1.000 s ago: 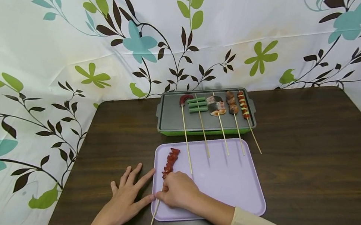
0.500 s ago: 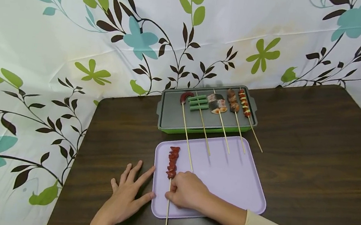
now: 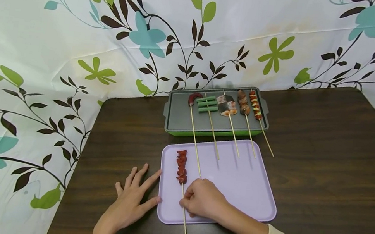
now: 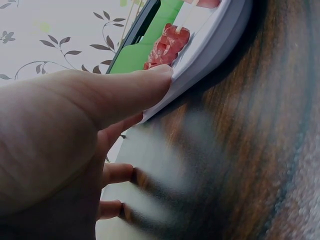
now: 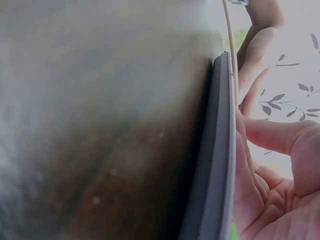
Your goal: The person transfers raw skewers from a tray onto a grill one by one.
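My right hand [image 3: 205, 199] pinches the stick of a red meat skewer [image 3: 181, 167] over the front left of the lilac tray [image 3: 234, 193]. The meat lies at the tray's left side, and the stick [image 5: 229, 25] runs past the tray's front rim. Fingers spread, my left hand [image 3: 131, 200] has its thumb and index fingertip at the left rim of the tray. In the left wrist view, the left thumb [image 4: 135, 90] lies along that rim, close to the red meat [image 4: 169, 45]. The right palm [image 5: 295, 200] shows in the right wrist view.
Behind the tray stands a green grill with a grey plate [image 3: 178, 119]. On it lie a dark red curved skewer [image 3: 195, 97], green vegetable sticks [image 3: 208, 106], a fish slice [image 3: 226, 106], browned meat [image 3: 244, 102] and a red-green skewer [image 3: 255, 105]. Their sticks overhang the front.
My right hand has shifted rightward with the stick, whose near end swung from lower left to lower right. The meat moved slightly right. The left hand stays at the rim.
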`<state>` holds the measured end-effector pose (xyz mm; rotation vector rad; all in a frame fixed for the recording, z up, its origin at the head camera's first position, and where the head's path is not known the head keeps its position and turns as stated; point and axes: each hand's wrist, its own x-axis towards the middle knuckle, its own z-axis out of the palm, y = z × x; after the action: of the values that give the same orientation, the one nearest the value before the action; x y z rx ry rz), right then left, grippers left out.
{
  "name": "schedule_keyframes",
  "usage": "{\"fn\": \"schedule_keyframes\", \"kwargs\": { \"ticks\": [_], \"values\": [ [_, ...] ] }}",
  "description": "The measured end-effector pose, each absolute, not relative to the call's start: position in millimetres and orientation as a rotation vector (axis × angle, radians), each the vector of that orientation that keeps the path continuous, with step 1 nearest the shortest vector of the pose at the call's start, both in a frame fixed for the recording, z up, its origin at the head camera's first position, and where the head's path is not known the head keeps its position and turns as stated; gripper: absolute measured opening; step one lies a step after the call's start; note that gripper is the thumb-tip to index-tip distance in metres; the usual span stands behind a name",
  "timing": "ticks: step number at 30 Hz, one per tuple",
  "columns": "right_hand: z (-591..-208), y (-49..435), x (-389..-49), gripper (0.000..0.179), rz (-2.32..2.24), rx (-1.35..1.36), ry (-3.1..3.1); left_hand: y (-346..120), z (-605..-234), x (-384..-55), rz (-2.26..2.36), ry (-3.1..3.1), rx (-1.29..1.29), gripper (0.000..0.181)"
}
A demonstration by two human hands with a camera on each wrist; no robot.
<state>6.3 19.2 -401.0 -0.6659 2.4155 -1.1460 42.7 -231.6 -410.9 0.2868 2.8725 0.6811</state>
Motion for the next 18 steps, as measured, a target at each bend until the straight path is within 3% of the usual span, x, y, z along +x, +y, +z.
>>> {"fn": "schedule_keyframes", "kwargs": {
  "ticks": [18],
  "values": [
    [-403.3,25.6,13.6,0.022,-1.214,-0.655,2.382,-230.8,-410.7,42.9,0.677,2.882,0.291,0.069]
  ]
}}
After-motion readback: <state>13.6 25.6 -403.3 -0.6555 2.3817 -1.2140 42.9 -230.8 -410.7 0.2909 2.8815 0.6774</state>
